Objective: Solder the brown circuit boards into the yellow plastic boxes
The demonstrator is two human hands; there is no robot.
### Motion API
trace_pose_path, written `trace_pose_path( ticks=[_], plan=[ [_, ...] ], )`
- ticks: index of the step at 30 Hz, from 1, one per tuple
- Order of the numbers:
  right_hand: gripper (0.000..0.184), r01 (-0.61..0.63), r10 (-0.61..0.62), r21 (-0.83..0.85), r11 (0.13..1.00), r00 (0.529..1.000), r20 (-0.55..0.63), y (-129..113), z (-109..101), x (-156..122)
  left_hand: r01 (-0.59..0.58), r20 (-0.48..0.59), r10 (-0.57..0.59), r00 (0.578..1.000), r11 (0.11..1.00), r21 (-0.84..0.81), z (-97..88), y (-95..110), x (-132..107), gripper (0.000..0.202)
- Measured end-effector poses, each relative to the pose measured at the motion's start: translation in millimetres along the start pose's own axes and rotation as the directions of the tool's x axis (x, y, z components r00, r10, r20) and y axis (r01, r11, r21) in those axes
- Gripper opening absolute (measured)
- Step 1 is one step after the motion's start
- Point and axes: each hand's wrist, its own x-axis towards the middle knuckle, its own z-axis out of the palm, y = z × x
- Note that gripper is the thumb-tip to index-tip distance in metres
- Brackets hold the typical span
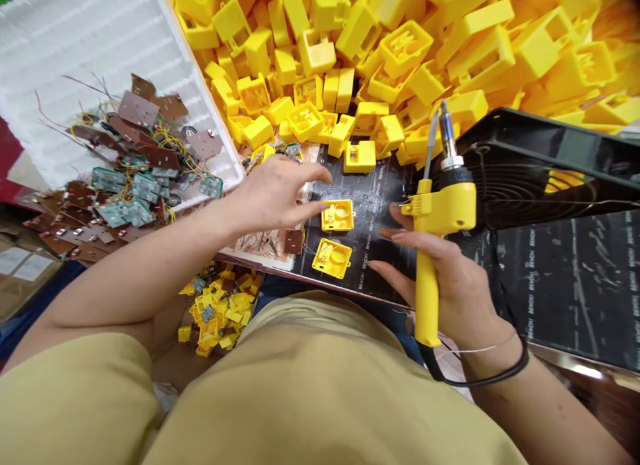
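Since a yellow heap [257,55] fills the far side of the desk [565,285], it seems wise to keep the probably hot tip of the gun [445,208] off plastic and skin. The gun stands near upright across the right hand [465,278], its thumb and fingertips spread; how it is gripped I cannot tell. The left hand's [277,192] thumb and finger are apart, the thumb at the edge of the upper case [346,218]. That and the lower case [343,258] lie open-side up on the desk, yellow, round-recessed; thin wires [309,249] join the latter to a brown board [294,242].
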Motion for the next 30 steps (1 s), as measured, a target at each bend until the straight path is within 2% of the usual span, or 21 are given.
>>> trace_pose_path(
  ticks=[3, 8, 10, 12, 13, 15, 16, 17, 20, 22, 25, 26, 27, 28, 29, 30],
  plan=[
    [0.044, -0.004, 0.004, -0.014, 1.0, 1.0, -0.005, 1, 3, 3, 0.006, 0.03, -0.006, 1.0, 1.0, -0.002, 1.1, 5, 3, 0.039],
    [0.043, 0.017, -0.018, -0.036, 0.999, 1.0, -0.006, 2, 9, 10, -0.059, 0.131, 0.053, 0.99, 0.997, 0.041, 19.3, 27, 6, 0.03],
    [0.046, 0.02, -0.02, -0.03, 0.999, 1.0, -0.005, 2, 11, 14, -0.072, 0.099, 0.07, 0.993, 0.997, 0.019, 18.2, 25, 3, 0.029],
    [0.046, 0.021, -0.021, -0.014, 1.0, 1.0, 0.014, 2, 13, 19, -0.015, -0.048, 0.017, 0.999, 1.0, 0.025, 9.4, 11, 1, 0.029],
    [0.045, 0.022, -0.022, -0.008, 1.0, 0.999, 0.026, 1, 14, 21, 0.042, -0.15, -0.035, 0.988, 0.998, 0.044, 3.4, 1, 3, 0.027],
    [0.043, 0.023, -0.023, -0.004, 1.0, 0.999, 0.046, -1, 18, 27, 0.187, -0.326, -0.151, 0.933, 0.979, 0.084, -8.0, -21, 12, 0.026],
    [0.043, 0.023, -0.023, -0.006, 1.0, 0.998, 0.05, -1, 21, 30, 0.253, -0.371, -0.2, 0.907, 0.962, 0.099, -12.7, -32, 19, 0.029],
    [0.042, 0.022, -0.022, -0.01, 1.0, 0.998, 0.054, -1, 24, 33, 0.293, -0.371, -0.237, 0.898, 0.95, 0.104, -16.7, -41, 27, 0.028],
    [0.04, 0.02, -0.019, -0.015, 1.0, 0.998, 0.066, 0, 32, 39, 0.354, -0.282, -0.325, 0.903, 0.933, 0.057, -31.1, -58, 45, 0.021],
    [0.038, 0.021, -0.02, -0.014, 1.0, 0.998, 0.065, 1, 34, 39, 0.315, -0.318, -0.336, 0.886, 0.942, -0.12, -47.3, -63, 45, 0.016],
    [0.037, 0.014, -0.013, -0.018, 1.0, 0.999, 0.03, 1, 33, 36, 0.067, -0.51, -0.305, 0.804, 0.899, -0.433, -76.3, -63, 33, 0.016],
    [0.038, 0.012, -0.011, -0.02, 1.0, 1.0, 0.012, 1, 32, 35, -0.034, -0.565, -0.313, 0.764, 0.854, -0.519, -83.7, -60, 28, 0.016],
    [0.041, 0.011, -0.011, -0.02, 1.0, 1.0, -0.005, 0, 30, 35, -0.116, -0.581, -0.313, 0.751, 0.804, -0.583, -88.5, -55, 24, 0.015],
    [0.044, 0.013, -0.013, -0.017, 1.0, 1.0, -0.023, -1, 29, 35, -0.17, -0.559, -0.306, 0.771, 0.747, -0.643, -90.2, -48, 20, 0.014],
    [0.047, 0.019, -0.02, -0.008, 1.0, 0.999, -0.043, -3, 28, 35, -0.184, -0.501, -0.283, 0.818, 0.696, -0.694, -88.8, -40, 17, 0.013],
    [0.051, 0.031, -0.03, 0.004, 1.0, 0.998, -0.061, -5, 26, 36, -0.144, -0.401, -0.242, 0.883, 0.674, -0.724, -84.2, -32, 15, 0.013]
  ],
)
